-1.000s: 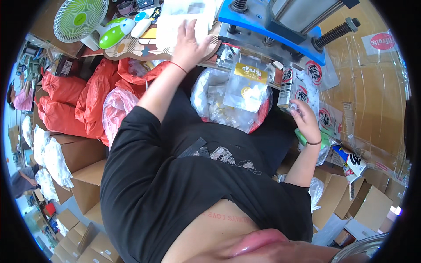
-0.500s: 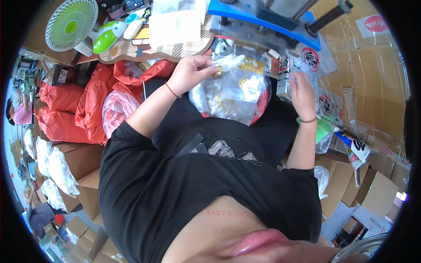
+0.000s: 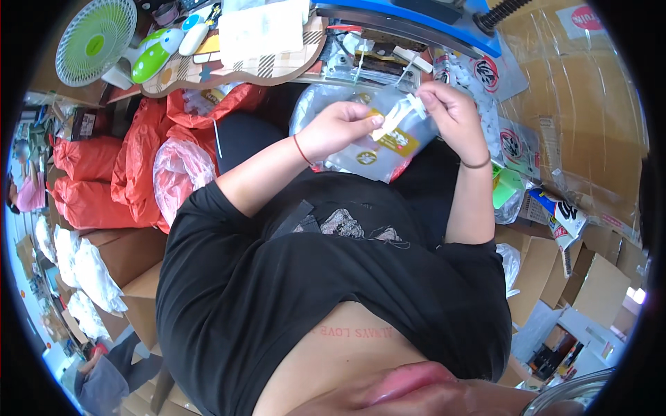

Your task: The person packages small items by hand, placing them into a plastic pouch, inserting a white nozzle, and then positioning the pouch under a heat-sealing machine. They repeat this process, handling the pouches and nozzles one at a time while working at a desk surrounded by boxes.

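Observation:
In front of my body is a clear plastic bag (image 3: pixel 395 142) with gold printed patches, tilted and catching bright glare. My left hand (image 3: pixel 340 130) pinches it at its left side between thumb and fingers. At its upper right, my right hand (image 3: pixel 454 121) is closed on the bag's edge, beside a small whitish strip whose kind I cannot make out. Below and behind it stands a round container lined with clear plastic (image 3: pixel 303 114), with reddish material showing at its lower rim; the held bag covers much of what is inside.
A blue-framed press (image 3: pixel 416 17) stands at the far side. Left are red plastic bags (image 3: pixel 90 201), a green-and-white fan (image 3: pixel 96 43) and a checked mat (image 3: pixel 173 82). A large cardboard box (image 3: pixel 583 104) rises at right. Other people appear at the far left.
My right hand has come left from the right-hand side and taken hold of the bag. My left hand has moved right and slightly down with it. The view has shifted a little.

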A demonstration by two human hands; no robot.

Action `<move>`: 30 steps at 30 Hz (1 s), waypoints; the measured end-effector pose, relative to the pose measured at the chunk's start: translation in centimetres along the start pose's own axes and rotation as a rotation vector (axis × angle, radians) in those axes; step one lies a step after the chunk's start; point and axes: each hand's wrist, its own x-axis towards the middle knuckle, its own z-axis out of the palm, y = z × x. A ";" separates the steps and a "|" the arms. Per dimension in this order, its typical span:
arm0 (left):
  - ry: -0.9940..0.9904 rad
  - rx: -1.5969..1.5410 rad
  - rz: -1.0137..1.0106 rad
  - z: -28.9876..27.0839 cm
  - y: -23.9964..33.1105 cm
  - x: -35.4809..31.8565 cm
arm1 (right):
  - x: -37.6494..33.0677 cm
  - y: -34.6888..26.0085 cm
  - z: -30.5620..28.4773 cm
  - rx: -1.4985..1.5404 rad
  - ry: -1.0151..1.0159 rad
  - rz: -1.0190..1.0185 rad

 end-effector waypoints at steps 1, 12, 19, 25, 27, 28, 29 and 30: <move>0.009 -0.007 0.000 0.3 -0.2 -0.1 | -0.2 0.1 -0.4 -0.005 -0.082 0.010; -0.107 -0.246 -0.173 1.0 -2.2 1.3 | -0.3 2.6 -1.5 -0.118 -0.065 -0.068; 0.047 -0.268 -0.018 -3.7 -0.2 4.1 | -3.0 4.3 -2.5 0.401 0.202 0.321; 0.142 -0.300 -0.060 -5.7 1.0 5.0 | -3.4 3.0 0.2 -0.027 0.135 0.142; 0.524 0.325 0.142 -6.3 2.4 3.6 | -3.5 2.2 0.7 -0.028 0.162 0.134; 0.706 0.492 0.267 -8.0 3.6 3.2 | -3.5 1.7 1.0 -0.027 0.185 0.125; 0.885 0.661 0.394 -9.8 4.5 2.9 | -3.5 1.4 1.1 -0.027 0.208 0.118; 0.890 0.663 0.391 -10.5 4.4 2.0 | -3.6 1.4 1.1 -0.023 0.205 0.116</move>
